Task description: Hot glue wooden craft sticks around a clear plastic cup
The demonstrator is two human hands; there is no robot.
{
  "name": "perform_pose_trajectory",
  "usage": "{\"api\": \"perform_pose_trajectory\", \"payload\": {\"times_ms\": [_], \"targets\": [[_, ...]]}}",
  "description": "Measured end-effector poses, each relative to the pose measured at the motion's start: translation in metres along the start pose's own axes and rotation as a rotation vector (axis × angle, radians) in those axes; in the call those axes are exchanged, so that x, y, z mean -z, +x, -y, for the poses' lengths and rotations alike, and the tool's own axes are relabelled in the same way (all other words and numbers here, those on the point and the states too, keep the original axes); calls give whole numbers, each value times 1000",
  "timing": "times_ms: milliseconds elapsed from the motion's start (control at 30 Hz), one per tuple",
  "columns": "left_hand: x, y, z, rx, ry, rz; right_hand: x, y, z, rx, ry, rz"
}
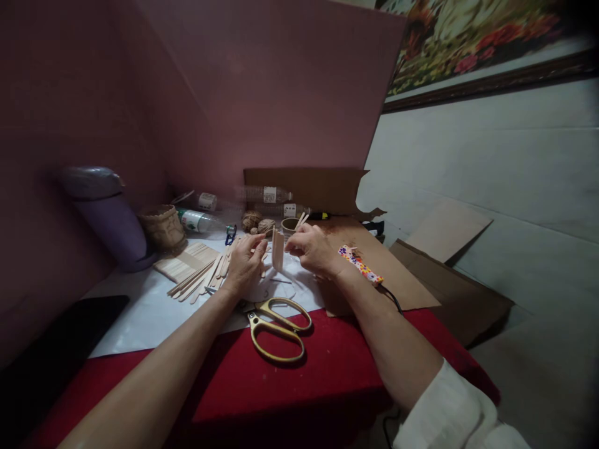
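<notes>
A small panel of wooden craft sticks [277, 251] stands upright on the white sheet, between my two hands. My left hand [247, 260] is just left of it, fingers stretched loosely toward its edge with a small gap and nothing visible in them. On the other side, my right hand [312, 248] has its fingers curled and pinched near the panel; what they hold, if anything, is hidden. Two thin sticks [302, 219] show above that hand, and I cannot tell whether they are in it or in the cup behind. Gold-handled scissors [276, 330] lie in front of my hands.
Loose craft sticks [199, 280] and a bundled pack [185, 262] lie left. Behind are a carved pot [162, 226], plastic bottles [199, 221], twine balls [253, 220] and a cup [289, 226]. A patterned glue gun [360, 265] with a cord rests on cardboard [397, 284] at right.
</notes>
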State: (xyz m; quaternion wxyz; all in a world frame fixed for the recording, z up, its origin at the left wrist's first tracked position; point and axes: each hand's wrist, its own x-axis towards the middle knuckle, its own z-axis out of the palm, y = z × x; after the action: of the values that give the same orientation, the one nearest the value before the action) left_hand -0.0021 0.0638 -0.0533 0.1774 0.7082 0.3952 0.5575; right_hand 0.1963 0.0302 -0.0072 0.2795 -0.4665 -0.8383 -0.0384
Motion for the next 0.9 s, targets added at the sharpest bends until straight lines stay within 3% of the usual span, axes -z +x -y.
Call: {"api": "perform_pose_trajectory", "payload": {"times_ms": [567,733,900], "targets": [[2,-1,-9,57,-4,23,11,-1,7,-73,-9,99],[4,-1,-15,113,-69,15,8,0,3,-68,150,10],[7,1,-28,269,-412,87,6,2,3,-18,521,-122]]}}
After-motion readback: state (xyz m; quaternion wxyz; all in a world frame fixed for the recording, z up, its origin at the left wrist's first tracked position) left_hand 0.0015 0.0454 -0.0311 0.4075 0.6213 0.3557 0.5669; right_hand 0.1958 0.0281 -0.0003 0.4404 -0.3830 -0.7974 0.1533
